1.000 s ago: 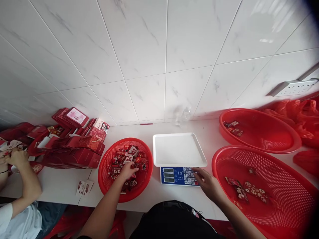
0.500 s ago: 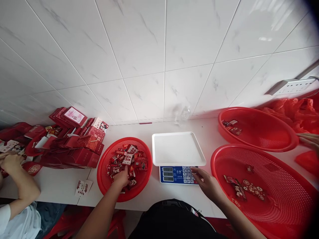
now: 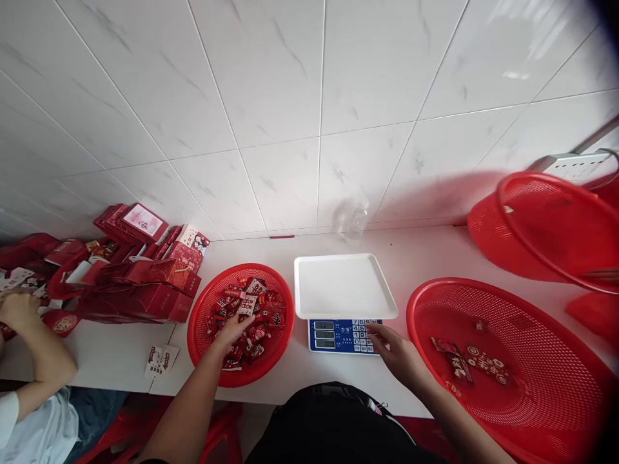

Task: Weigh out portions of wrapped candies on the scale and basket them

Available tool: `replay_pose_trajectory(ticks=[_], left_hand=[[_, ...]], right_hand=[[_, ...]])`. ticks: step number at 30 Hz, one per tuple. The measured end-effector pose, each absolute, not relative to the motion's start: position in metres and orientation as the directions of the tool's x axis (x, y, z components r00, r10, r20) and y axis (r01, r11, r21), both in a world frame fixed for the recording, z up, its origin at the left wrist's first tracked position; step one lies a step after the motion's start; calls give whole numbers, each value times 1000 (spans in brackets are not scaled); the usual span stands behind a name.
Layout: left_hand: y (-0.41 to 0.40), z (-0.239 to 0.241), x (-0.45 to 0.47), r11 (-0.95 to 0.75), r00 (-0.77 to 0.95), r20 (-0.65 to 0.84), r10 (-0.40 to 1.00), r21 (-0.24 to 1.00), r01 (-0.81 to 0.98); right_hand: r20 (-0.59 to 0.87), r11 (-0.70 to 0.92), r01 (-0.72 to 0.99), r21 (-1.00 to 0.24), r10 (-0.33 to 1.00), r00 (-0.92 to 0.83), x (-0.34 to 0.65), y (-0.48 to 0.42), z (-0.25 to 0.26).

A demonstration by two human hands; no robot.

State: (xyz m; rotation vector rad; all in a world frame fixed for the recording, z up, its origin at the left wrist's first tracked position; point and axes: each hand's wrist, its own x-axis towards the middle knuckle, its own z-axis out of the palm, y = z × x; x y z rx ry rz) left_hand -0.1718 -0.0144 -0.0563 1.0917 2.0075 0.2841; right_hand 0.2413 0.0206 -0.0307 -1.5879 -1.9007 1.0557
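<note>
My left hand (image 3: 232, 331) rests on the small wrapped packets (image 3: 258, 332) inside a round red basket (image 3: 195, 354). Its fingers are stretched out over them, and I see nothing gripped. My right hand (image 3: 395, 351) is at the right end of the blue keypad of a weighing scale (image 3: 342, 336), fingers apart and holding nothing. The scale's white tray (image 3: 344, 287) has nothing on it.
A larger red basket (image 3: 546, 341) with several packets stands at right. Behind it, another red basket (image 3: 493, 235) is tilted up. Red gift boxes (image 3: 145, 299), a printed card (image 3: 161, 359) and a co-worker's arm (image 3: 48, 348) are at left. A clear bottle (image 3: 356, 222) stands by the wall.
My left hand has shifted slightly up within the basket, its fingers now straighter. The back right basket has moved right and tipped up. My right hand has hardly moved.
</note>
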Motion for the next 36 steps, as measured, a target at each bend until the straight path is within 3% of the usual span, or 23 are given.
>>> replay_pose_trajectory(ticks=[6,9,22,25,29,33,36], left_hand=[[-31,-69,-163,521,-331,-602,726,169,837],[-30,-72,-152,470,-350,-586,731,60,881],[-10,-21,-182,534,-409,-482,775,152,832],[-4,3,-169,523,-377,-430,820,296,800],[6,29,-116,339,-185,-328,926,513,788],[18,35,-45,185,-16,-339,940,473,861],[24,28,-6,119,25,-348,937,386,915]], right_hand=[[-141,47,611,-790,956,-256,238,19,-34],[-142,45,602,-798,955,-260,236,17,-32],[-156,37,606,-794,952,-262,241,19,-33],[-185,8,576,-817,943,-275,232,19,-27],[-231,-73,434,-898,918,-324,206,19,-11],[-287,-223,205,-953,884,-370,178,29,1],[-339,-305,153,-940,885,-318,171,40,-1]])
